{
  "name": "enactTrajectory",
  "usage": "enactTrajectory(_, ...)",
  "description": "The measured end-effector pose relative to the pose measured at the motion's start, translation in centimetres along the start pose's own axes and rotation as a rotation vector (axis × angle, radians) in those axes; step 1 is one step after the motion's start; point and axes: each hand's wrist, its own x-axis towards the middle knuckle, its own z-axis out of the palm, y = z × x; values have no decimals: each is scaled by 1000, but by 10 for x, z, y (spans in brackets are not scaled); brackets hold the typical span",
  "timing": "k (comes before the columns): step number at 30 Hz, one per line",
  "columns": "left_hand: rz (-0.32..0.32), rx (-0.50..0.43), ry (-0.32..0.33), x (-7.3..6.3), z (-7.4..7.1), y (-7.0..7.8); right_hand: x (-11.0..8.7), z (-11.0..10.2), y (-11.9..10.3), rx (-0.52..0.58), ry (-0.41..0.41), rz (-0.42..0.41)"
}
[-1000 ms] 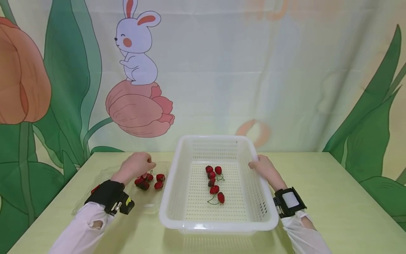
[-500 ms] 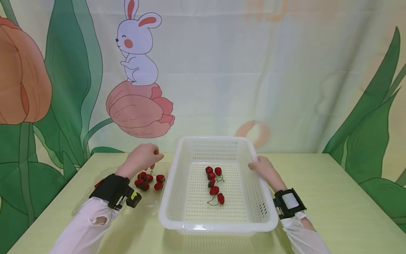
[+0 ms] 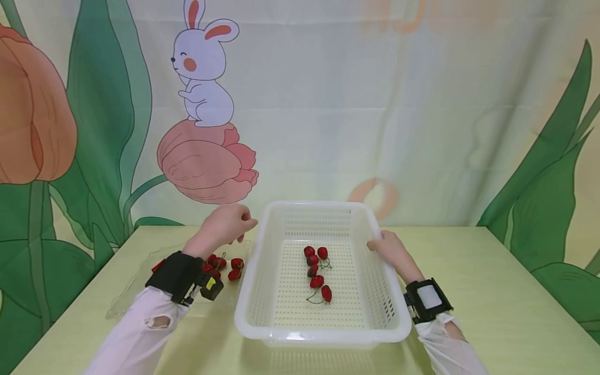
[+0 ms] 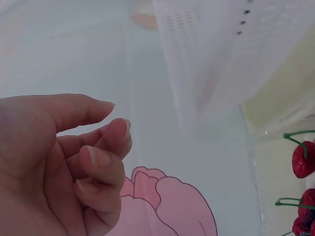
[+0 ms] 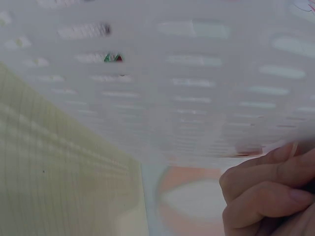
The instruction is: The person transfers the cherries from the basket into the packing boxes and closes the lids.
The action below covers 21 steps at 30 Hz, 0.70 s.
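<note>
My left hand [image 3: 224, 225] is raised above the back of a clear plastic tray [image 3: 140, 294], close to the left rim of a white plastic basket [image 3: 323, 335]. In the left wrist view, its fingers [image 4: 103, 167] are loosely curled, with a gap below the thumb and nothing held. Several red cherries [image 3: 236, 264] with green stems lie on the tray, some hidden behind my left wrist. Inside the perforated basket, more cherries [image 3: 316, 281] run down the middle of the bottom. My right hand [image 3: 395, 252] grips the basket's right rim.
A pale yellow table [image 3: 497, 302] runs beneath the tray and basket. Behind it hangs a curtain [image 3: 319, 114] printed with a rabbit and tulips. Each wrist wears a black strapped device, the left one [image 3: 175, 278] over the tray.
My left hand has risen from the cherries on the tray and moved right and away, toward the basket's rim. The right hand and the basket have stayed put.
</note>
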Motion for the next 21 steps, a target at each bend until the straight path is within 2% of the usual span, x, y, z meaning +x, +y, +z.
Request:
enactTrajectory(6, -12, -28, -8, 4, 1, 11, 0, 0, -1, -11, 2, 5)
enactTrajectory(14, 14, -22, 9, 6, 2, 23, 1, 0, -2, -32, 2, -6)
enactTrajectory(21, 35, -16, 9, 8, 9, 30, 1, 0, 0, -15, -4, -6)
